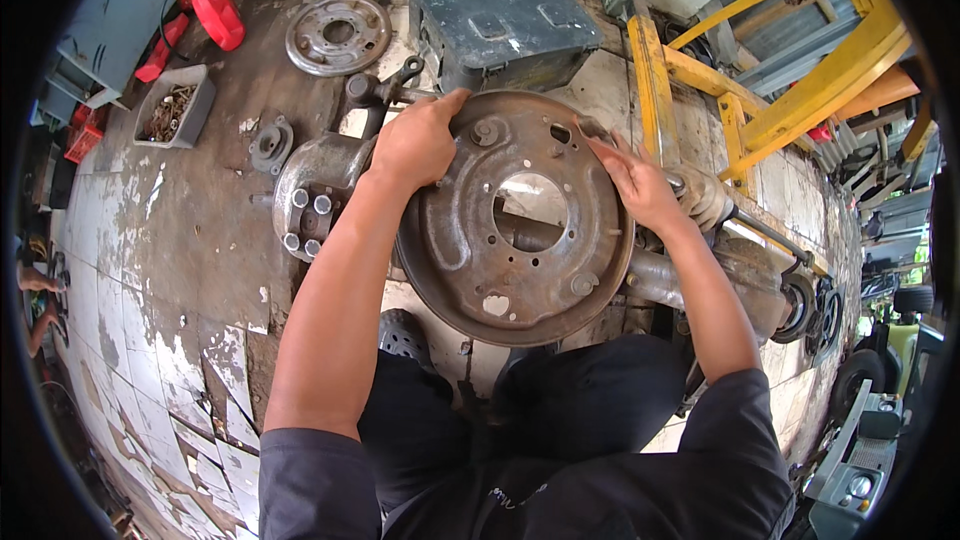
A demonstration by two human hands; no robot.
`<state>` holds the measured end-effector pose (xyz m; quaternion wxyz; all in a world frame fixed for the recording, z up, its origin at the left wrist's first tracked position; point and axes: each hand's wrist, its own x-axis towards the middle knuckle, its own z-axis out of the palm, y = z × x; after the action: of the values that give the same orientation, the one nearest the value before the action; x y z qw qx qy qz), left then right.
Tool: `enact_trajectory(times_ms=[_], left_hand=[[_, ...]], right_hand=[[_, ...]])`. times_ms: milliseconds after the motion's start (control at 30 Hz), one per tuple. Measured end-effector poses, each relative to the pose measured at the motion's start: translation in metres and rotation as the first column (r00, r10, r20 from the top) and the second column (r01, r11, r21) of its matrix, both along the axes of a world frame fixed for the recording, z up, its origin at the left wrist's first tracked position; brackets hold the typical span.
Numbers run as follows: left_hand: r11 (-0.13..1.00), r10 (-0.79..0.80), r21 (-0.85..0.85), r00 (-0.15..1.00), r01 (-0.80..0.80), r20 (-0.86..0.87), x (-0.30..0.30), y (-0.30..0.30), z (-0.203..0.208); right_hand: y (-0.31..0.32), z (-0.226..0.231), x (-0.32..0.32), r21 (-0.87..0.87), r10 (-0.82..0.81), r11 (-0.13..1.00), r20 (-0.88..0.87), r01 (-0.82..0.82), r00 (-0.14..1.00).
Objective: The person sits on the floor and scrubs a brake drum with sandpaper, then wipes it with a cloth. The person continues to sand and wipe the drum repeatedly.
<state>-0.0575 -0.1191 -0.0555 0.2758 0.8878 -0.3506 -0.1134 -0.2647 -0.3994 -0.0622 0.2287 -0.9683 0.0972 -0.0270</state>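
Between my two hands is a round brake backing plate (455, 210), brown and rust-stained, with a large centre hole, small bolt holes and a raised rim. My left hand (420, 140) is closed on its upper left edge, some of the fingers out of sight behind it. At the upper right edge, my right hand (638, 183) grips the rim with its fingers along the edge. The plate is tilted toward me above my knees. Behind it lies an axle housing (655, 275), with a bolted end (310, 210) at the left; the plate hides its middle.
A dark lidded box (500, 15) stands beyond the plate. Another round plate (338, 35) and a small flanged part (271, 145) lie on the stained floor. At the left is a grey bin (175, 105) of small metal parts. A yellow steel frame (760, 110) rises at the right.
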Motion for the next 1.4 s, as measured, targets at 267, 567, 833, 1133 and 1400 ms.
enact_trajectory(times_ms=[267, 567, 833, 1133, 1400], left_hand=[[1.0, -0.024, 0.01, 1.0, 0.023, 0.02, 0.006, -0.003, -0.005], [1.0, -0.026, -0.006, 0.998, 0.026, 0.06, 0.005, -0.004, -0.004], [0.998, -0.023, -0.065, 0.997, 0.028, 0.076, 0.006, -0.001, -0.008], [0.992, -0.055, -0.107, 0.991, 0.069, 0.124, 0.009, 0.001, -0.008], [0.994, -0.056, -0.094, 0.996, 0.063, 0.076, 0.003, -0.004, -0.002]], right_hand=[[0.013, 0.008, 0.042, -0.062, -0.003, 0.998, -0.061, -0.001, 0.998], [0.037, 0.007, 0.02, -0.115, -0.109, 0.987, 0.055, 0.115, 0.993], [0.039, 0.012, -0.051, -0.036, -0.111, 0.993, -0.026, 0.11, 0.993], [0.034, -0.001, -0.011, -0.03, -0.098, 0.995, -0.024, 0.097, 0.995], [0.035, 0.004, -0.035, -0.082, -0.086, 0.993, -0.023, 0.084, 0.996]])
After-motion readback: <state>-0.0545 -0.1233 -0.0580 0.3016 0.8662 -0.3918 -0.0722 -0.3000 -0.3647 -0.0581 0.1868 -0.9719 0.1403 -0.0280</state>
